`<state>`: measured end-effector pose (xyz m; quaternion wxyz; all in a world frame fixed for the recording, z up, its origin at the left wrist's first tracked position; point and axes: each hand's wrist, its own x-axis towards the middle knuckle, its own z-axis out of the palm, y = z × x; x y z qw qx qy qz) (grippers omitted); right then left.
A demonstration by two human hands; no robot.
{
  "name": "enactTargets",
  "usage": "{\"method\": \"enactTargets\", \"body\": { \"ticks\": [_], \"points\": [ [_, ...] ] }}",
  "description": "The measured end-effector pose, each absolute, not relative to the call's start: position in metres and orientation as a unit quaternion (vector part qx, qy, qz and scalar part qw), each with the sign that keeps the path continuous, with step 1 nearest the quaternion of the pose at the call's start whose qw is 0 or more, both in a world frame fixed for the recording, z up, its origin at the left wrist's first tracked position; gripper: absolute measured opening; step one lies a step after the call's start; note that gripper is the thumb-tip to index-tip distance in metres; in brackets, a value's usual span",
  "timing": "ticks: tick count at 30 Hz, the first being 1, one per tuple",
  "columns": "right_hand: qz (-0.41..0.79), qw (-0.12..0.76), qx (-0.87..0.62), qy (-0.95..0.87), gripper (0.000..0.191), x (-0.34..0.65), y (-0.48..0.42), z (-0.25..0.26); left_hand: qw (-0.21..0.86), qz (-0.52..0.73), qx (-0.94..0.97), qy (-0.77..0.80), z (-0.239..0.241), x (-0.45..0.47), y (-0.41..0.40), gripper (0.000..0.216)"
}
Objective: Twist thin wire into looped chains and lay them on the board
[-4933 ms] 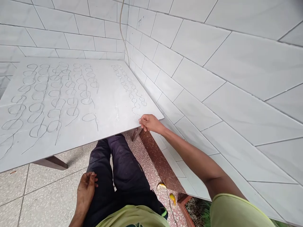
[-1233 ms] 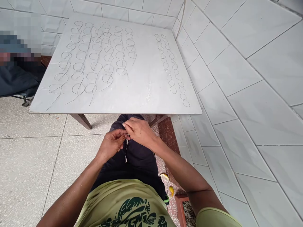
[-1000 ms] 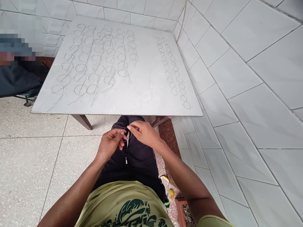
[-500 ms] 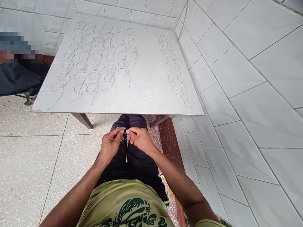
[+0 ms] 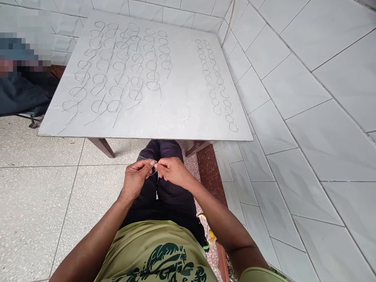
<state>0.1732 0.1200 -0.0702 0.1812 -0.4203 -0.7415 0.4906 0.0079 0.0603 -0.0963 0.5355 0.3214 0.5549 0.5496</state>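
Note:
Above my lap, my left hand (image 5: pixel 138 176) pinches a thin wire (image 5: pixel 143 158) between thumb and fingers. One end of the wire sticks out to the left, and a small loop shows below the fingertips. My right hand (image 5: pixel 172 170) closes on the same wire, its fingertips touching or almost touching those of the left. The exact spot where the fingers grip is hidden. In front of me, the white board (image 5: pixel 179 121) bears several columns of looped wires with loose tails (image 5: pixel 100 91) on the left and small wire rings (image 5: pixel 216 110) on the right.
Dark wooden legs (image 5: pixel 101 147) stand under the board. A tiled wall (image 5: pixel 308 149) rises close on my right. At far left a dark bag-like cloth (image 5: pixel 23 94) rests on a thin frame, beside a blurred patch. A small yellow item (image 5: pixel 212 235) lies low on the right.
My fingertips have drawn closer together, and the loop below them looks smaller. The view has shifted slightly; the wires on the board lie as before.

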Motion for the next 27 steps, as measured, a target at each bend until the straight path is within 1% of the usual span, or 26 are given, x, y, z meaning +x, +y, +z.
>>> {"method": "enactTargets", "body": {
  "ticks": [1, 3, 5, 7, 11, 16, 22, 27],
  "points": [
    [0.498, 0.174, -0.41, -0.744, 0.031, 0.177, 0.124, -0.067, 0.562, 0.551, 0.31, 0.535, -0.095, 0.007, 0.061, 0.025],
    [0.522, 0.189, -0.387, -0.736, 0.023, 0.186, 0.134, -0.061, 0.62, 0.538, 0.29, 0.492, -0.092, 0.003, 0.061, 0.023],
    [0.577, 0.201, -0.35, -0.71, 0.03, 0.193, 0.145, -0.058, 0.672, 0.512, 0.28, 0.456, -0.088, -0.001, 0.06, 0.02],
    [0.645, 0.196, -0.305, -0.673, 0.035, 0.195, 0.151, -0.058, 0.706, 0.487, 0.282, 0.429, -0.085, -0.003, 0.059, 0.018],
    [0.741, 0.205, -0.235, -0.594, 0.034, 0.184, 0.149, -0.071, 0.733, 0.457, 0.294, 0.409, -0.086, -0.003, 0.055, 0.018],
    [0.815, 0.232, -0.214, -0.486, 0.039, 0.167, 0.132, -0.09, 0.752, 0.457, 0.261, 0.398, -0.09, 0.003, 0.049, 0.015],
    [0.838, 0.286, -0.199, -0.421, 0.044, 0.162, 0.12, -0.094, 0.79, 0.471, 0.178, 0.35, -0.082, 0.015, 0.039, 0.013],
    [0.778, 0.329, -0.223, -0.487, 0.04, 0.165, 0.115, -0.088, 0.8, 0.475, 0.112, 0.348, -0.076, 0.018, 0.033, 0.011]
  ]
}}
